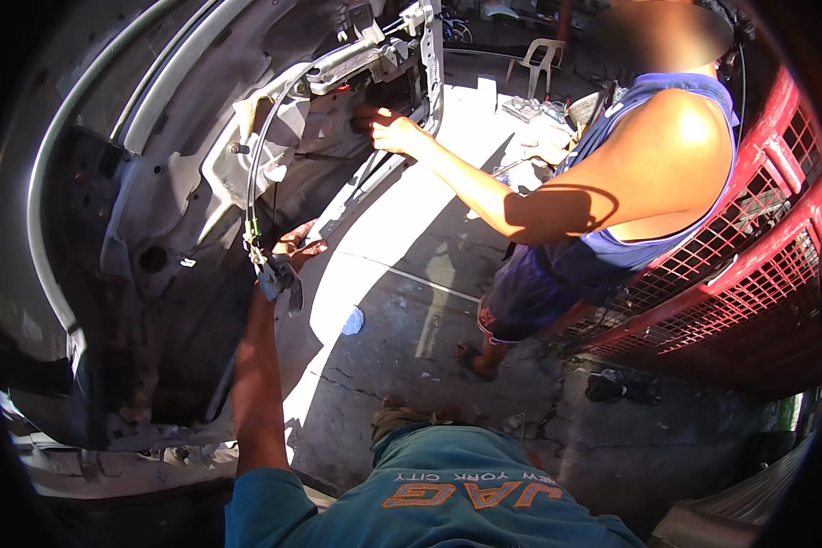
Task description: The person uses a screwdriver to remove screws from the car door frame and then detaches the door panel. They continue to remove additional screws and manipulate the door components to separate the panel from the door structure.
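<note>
the left hand (296, 247), fingers partly curled, is at a latch (281, 281) with cables (252, 187) beside a bare car panel (173, 205); whether it grips cannot be told. the right hand is out of view. 1 co-worker's hand (396, 134) is farther along.

Vehicle repair yard, by its looks: stripped vehicle body (178, 128) fills left side, metal pierced with holes, trim gone, control cable (258, 155) looping exposed across it. Cracked concrete floor (393, 365) stretches alongside, harsh sunlight cutting across. Red mesh fencing (703, 290) lines right side. At far end, plastic chair (546, 60) stands near jumbled clutter (534, 114).
</note>
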A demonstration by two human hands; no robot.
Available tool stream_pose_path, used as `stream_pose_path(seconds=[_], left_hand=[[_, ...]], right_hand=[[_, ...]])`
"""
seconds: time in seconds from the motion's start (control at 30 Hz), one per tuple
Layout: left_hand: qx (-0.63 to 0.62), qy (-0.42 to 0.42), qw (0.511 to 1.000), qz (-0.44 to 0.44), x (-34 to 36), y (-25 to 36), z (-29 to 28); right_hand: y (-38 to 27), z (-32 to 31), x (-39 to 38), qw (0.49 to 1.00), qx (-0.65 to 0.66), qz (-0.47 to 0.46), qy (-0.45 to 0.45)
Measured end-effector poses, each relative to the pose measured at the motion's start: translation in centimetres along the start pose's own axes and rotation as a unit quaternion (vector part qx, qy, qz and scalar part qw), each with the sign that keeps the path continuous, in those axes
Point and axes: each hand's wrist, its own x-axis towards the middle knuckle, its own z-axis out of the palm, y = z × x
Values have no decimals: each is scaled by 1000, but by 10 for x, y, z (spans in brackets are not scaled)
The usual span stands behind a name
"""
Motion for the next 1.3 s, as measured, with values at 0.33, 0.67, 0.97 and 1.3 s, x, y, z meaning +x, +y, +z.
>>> stream_pose_path(seconds=[0.33, 0.67, 0.97, 1.3], left_hand=[[11, 31, 999, 30, -8, -2, 2], [-18, 28, 999, 34, 0, 4, 9], [-36, 46, 998, 14, -18, 9, 3], [-59, 23, 998, 29, -5, -1, 9]], right_hand=[[-113, -77, -19, 974, 190, -115, 53], [-363, -282, -154, 835, 289, -464, -59], [-516, -353, -137, 824, 180, -500, 196], [-604, -365, -37, 822, -42, -496, 278]])
